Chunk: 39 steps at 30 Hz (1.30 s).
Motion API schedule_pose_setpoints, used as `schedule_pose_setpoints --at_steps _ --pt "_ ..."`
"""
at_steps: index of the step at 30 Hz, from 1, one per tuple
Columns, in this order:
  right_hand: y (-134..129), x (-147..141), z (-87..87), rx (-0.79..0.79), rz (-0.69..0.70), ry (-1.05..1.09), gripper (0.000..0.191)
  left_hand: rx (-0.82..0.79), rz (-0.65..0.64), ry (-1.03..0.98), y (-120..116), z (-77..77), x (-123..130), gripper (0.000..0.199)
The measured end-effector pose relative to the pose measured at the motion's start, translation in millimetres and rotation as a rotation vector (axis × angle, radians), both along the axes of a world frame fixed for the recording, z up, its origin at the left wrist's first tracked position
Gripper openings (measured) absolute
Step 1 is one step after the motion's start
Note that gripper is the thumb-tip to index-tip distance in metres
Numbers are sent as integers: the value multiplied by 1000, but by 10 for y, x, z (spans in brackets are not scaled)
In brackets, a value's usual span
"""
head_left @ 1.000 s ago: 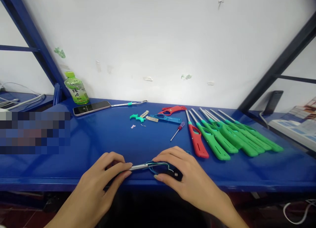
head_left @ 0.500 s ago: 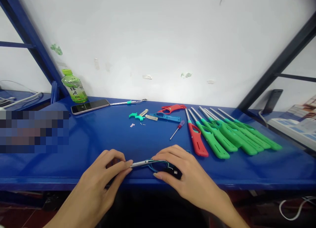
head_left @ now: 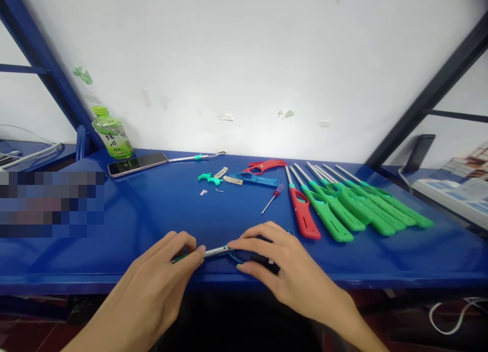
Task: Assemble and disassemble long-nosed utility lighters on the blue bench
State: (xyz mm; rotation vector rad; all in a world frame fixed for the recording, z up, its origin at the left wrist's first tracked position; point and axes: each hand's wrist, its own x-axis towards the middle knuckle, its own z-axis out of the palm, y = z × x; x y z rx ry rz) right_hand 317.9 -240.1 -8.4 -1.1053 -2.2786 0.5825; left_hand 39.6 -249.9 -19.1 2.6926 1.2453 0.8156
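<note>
Near the front edge of the blue table, my left hand (head_left: 163,278) pinches a slim silver metal lighter tube (head_left: 215,252) between thumb and fingers. A bit of green shows at that hand. My right hand (head_left: 272,270) has its index fingertip at the tube's right end, where thin blue wires (head_left: 235,257) come out. Its thumb lies lower, against the wires, and the fingers curl round them. Beneath the right palm is a small black part (head_left: 262,259), mostly covered by the fingers.
Several green lighters (head_left: 328,217) and one red lighter (head_left: 305,215) lie at right, beside a screwdriver (head_left: 273,198). Behind are red casing pieces (head_left: 266,166), a blue casing (head_left: 259,180), teal clips (head_left: 209,179), another metal tube (head_left: 185,159), a phone (head_left: 138,164) and a bottle (head_left: 113,136).
My right index finger has come down to the tube's end, covering more of the wires and black part. Some green now shows by my left fingers. The view has shifted slightly.
</note>
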Motion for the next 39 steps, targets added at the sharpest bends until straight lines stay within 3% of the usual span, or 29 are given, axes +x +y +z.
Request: schedule_pose_setpoints --at_steps 11,23,28,31,35,39 --pt "-8 5 -17 61 9 -111 35 95 61 59 -49 -129 -78 31" --pt "-17 -1 -28 70 12 -114 36 247 34 -17 72 -131 354 25" --pt "-57 14 -65 171 -76 -53 49 186 30 -57 123 -123 318 26" --pt "-100 79 -46 218 -133 -52 34 143 31 -82 123 -120 242 23" --pt "-92 162 -33 172 -104 -11 6 102 20 -113 112 -126 191 23" --pt "-35 176 -70 199 -64 48 2 90 18 -96 104 -133 189 24"
